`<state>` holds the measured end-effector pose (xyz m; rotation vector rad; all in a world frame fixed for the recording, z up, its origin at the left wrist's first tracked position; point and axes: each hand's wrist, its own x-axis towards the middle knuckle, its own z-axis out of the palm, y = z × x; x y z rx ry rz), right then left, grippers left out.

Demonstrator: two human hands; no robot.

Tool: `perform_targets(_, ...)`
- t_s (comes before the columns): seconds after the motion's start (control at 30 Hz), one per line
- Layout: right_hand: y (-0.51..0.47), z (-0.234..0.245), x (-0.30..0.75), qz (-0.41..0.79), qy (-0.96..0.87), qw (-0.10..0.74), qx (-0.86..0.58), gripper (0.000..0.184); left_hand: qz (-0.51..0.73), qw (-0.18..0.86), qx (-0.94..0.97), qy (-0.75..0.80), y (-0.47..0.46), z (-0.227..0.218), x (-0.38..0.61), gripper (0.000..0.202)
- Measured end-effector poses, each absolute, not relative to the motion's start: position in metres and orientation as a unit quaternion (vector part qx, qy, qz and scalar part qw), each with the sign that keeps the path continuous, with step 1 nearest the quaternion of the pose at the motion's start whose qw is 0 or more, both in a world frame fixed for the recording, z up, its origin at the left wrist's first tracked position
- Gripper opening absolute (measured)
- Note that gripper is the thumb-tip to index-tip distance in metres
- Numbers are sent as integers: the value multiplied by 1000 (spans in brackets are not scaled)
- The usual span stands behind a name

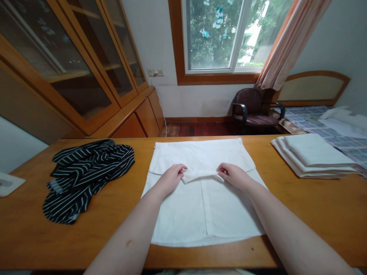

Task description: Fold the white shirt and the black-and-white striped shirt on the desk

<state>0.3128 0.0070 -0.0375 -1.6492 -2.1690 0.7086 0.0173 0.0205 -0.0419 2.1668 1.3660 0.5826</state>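
A white cloth garment point(183, 214) lies spread on the wooden table in front of me, its upper part folded down over the lower part. A vertical seam or placket runs down the middle of the lower part. My left hand point(173, 176) pinches the left end of a narrow folded flap near the garment's centre. At the flap's right end, my right hand point(231, 175) pinches the fabric in the same way. Between the two hands the flap is slightly lifted off the layer below. Some fingertips are hidden by the cloth.
To the left lies a crumpled black-and-white striped garment point(91, 172). A stack of folded white cloths point(312, 156) sits at the right of the wooden table point(114, 236). Beyond stand a glass-door cabinet point(114, 99), an armchair point(250, 105) and a bed point(312, 118). A white object point(10, 184) is at the left edge.
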Motion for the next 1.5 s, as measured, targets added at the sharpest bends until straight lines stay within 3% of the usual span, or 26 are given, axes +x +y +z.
perform_targets(0.2, 7, -38, 316, 190, -774, 181, -576, 10, 227, 203, 799, 518, 19, -44, 20, 27)
perform_targets(0.3, 1, -29, 313, 187, -801, 187, -537, 19, 236, 182, 826, 478, 8, -31, 30, 14)
perform_targets(0.4, -5, -23, 306, 182, -831, 154, -502, 27, 207, 169, 864, 427, 1, -26, 41, 20)
perform_targets(0.6, -4, -28, 300, 158, -828, 128, -523, 6, 161, 144, 857, 468, 6, -34, 43, 14)
perform_targets(1.13, 0, -28, 310, 162, -842, 124, -500, 17, 91, 106, 864, 483, 7, -24, 27, 21)
perform_targets(1.5, 2, -30, 316, 176, -865, 139, -449, 29, 89, 112, 890, 433, 11, -23, 23, 47)
